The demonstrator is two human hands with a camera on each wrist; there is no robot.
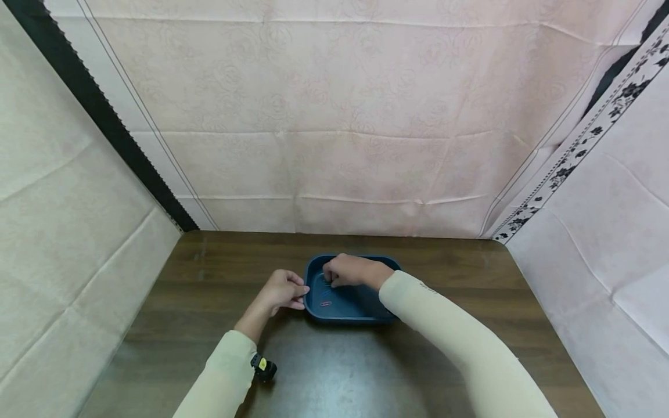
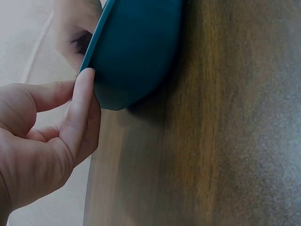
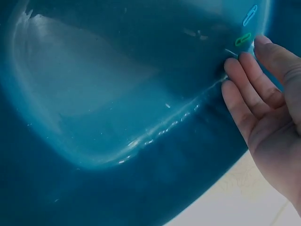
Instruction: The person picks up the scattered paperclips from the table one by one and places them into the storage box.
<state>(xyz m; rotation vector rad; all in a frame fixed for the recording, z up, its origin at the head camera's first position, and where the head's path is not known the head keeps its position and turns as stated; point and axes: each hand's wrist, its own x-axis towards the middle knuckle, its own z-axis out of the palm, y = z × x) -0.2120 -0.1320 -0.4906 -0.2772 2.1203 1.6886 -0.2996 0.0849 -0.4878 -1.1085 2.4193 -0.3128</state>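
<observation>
A dark blue plastic tray [image 1: 360,305] with rounded corners sits on the wooden table. At its left side my left hand [image 1: 284,290] pinches the rim between thumb and fingertips; the left wrist view shows this hand [image 2: 56,127] at the rim's edge. My right hand [image 1: 352,271] reaches inside the tray, fingers pointing down to its far left part. Close to the right fingertips lie a green paper clip [image 3: 243,39] and a light blue paper clip [image 3: 250,15]. A pinkish paper clip [image 1: 326,303] lies nearer the tray's front. No held thing is visible in the right hand.
The brown wooden table [image 1: 230,261] extends around the tray. Pale cloth hangs behind it [image 1: 340,116] and on both sides. A black device [image 1: 263,367] is strapped to the left wrist.
</observation>
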